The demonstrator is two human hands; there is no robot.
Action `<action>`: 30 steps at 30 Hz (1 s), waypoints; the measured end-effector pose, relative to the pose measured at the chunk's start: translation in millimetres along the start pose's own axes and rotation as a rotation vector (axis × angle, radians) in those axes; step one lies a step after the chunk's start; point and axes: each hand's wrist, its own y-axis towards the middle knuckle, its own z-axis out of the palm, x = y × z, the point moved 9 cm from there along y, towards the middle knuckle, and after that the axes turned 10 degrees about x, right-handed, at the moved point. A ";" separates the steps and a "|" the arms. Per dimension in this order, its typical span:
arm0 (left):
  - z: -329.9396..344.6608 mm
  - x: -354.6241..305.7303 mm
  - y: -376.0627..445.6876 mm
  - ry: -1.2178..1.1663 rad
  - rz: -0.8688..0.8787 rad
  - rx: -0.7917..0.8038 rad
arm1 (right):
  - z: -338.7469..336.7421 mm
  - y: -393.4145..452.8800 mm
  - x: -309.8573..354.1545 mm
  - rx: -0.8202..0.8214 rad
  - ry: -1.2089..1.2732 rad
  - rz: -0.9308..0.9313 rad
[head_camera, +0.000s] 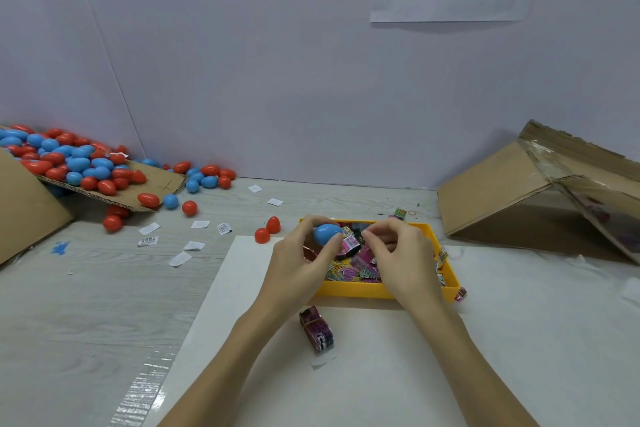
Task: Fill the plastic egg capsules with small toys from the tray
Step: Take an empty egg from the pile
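My left hand (304, 253) grips a blue egg capsule (326, 233) between thumb and fingers, just over the left end of the yellow tray (353, 289). The tray holds several small wrapped toys (349, 267) in pink and green packets. Over the middle of the tray, my right hand (398, 253) has its fingers curled, fingertips close to the blue capsule; whether it pinches anything is hidden. A wrapped purple toy (317, 328) lies on the white sheet in front of the tray. Two red capsule halves (267, 230) stand left of the tray.
A tipped cardboard box (20, 204) at the left spills several red and blue egg capsules (79, 163) onto the table. Another open cardboard box (540, 191) lies at the right. Small paper slips (180, 258) are scattered left of the white sheet (346, 374).
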 end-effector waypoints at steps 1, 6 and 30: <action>1.4 -1.1 0.1 -0.010 -0.004 0.017 | -0.1 -0.2 0.0 -0.009 0.046 -0.006; 11.2 -6.4 1.2 -0.197 -0.031 0.177 | 2.4 1.8 -5.6 -0.015 0.255 -0.009; -3.9 1.7 1.0 -0.349 -0.123 0.049 | 25.1 -6.7 8.1 0.339 0.322 -0.032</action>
